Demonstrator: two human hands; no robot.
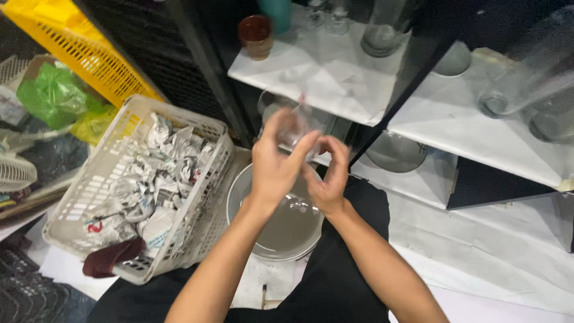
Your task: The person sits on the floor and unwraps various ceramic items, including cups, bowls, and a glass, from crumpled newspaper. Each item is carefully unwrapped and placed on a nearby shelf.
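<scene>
We hold a small clear glass up in front of us with both hands. Our left hand wraps around it, and our right hand pinches it from the other side. The glass is blurry, so we cannot tell if anything is in it. We think we are just handling the glass, maybe turning or wiping it. Next we need a soft, steady grip so it does not slip.

Under our hands sits a stack of round grey plates. To the left, a white basket is full of crumpled paper, with a dark red cloth at its edge. A yellow crate lies behind it. White shelves hold more glasses and a brown cup.
</scene>
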